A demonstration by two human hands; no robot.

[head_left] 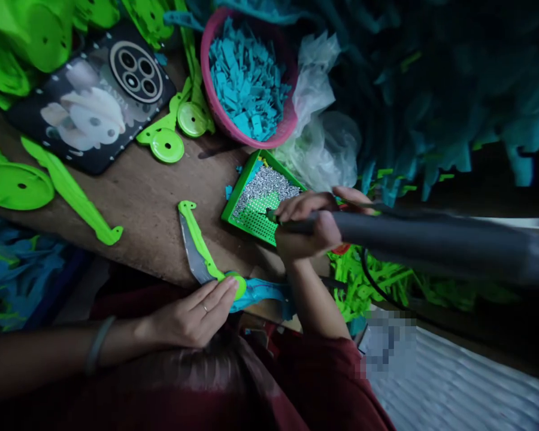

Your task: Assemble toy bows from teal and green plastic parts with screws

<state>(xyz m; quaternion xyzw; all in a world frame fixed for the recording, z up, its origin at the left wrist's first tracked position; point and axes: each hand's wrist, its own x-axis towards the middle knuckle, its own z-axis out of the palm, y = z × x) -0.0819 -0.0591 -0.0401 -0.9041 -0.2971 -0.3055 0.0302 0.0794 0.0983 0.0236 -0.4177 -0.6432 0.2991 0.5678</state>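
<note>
My left hand (pixel 197 314) presses its fingers on the round green hub of a plastic toy knife (pixel 201 245) at the table's near edge. The knife has a grey blade with a green spine and a translucent blue handle (pixel 263 293). With my right hand (pixel 303 230) I grip a long dark electric screwdriver (pixel 399 236), slightly blurred. Its tip end is over a green perforated basket (pixel 227 216), which holds many small silvery screws (pixel 265 182). Fingers of my right hand hide the tip, so I cannot tell whether a screw is on it.
A pink basket (pixel 205 66) of small blue parts stands behind, beside a clear plastic bag (pixel 332 143). On the left lie a phone (pixel 94 99) and loose green parts (pixel 72 191). Green pieces (pixel 354 284) are heaped at right; blue parts (pixel 431 90) pile up behind.
</note>
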